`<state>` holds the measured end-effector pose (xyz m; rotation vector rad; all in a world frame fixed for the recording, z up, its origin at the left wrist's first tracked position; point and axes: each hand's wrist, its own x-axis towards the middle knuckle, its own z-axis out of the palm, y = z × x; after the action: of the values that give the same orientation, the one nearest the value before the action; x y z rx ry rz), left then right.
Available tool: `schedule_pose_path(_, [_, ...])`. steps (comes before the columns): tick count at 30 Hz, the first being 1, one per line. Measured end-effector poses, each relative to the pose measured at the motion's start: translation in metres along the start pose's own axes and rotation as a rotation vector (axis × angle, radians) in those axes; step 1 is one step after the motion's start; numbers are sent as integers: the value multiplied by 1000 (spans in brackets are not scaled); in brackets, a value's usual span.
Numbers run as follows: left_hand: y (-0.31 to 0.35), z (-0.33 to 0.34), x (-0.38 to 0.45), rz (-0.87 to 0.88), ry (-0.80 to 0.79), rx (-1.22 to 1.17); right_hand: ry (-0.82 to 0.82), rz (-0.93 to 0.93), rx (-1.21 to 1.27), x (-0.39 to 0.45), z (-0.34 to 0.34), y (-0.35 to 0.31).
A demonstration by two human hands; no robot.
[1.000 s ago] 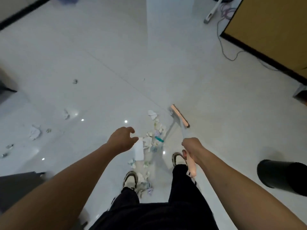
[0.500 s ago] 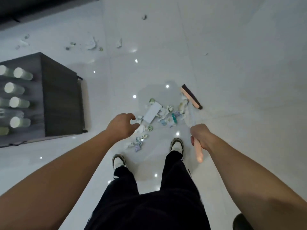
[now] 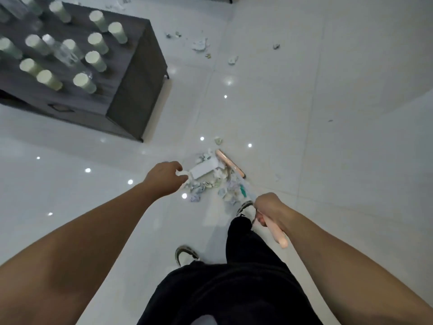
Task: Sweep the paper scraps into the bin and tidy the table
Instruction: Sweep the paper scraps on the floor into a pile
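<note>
A dark surface [image 3: 131,73] carrying pale cups [image 3: 95,61] fills the upper left, on glossy white floor [image 3: 328,113] lying bare to the right. The paper scraps [image 3: 210,184] pile at frame centre beside the broom head [image 3: 230,163]. The right hand [image 3: 269,207] grips the broom handle [image 3: 277,234]; the left hand [image 3: 164,177] hovers, loosely curled, holding nothing, just left of the pile. More scraps [image 3: 200,44] lie scattered at the top.

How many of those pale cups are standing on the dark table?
12 cups on the dark table: two at its far edge, four toward its right side, three mid-table, three nearest. More may be cut off at the picture's left edge.
</note>
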<state>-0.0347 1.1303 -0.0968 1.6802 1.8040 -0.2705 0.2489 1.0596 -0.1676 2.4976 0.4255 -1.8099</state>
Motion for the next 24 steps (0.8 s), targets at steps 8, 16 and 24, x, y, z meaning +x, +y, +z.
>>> schedule_pose_path(8, [-93, 10, -71, -148, 118, -205, 29, -269, -98, -56, 51, -34])
schedule_pose_path(16, [-99, 31, -93, -357, 167, -290, -2, -387, -223, -13, 25, -127])
schedule_pose_path(24, [-28, 86, -81, -461, 12, -375, -100, -372, -657, 35, 3, -130])
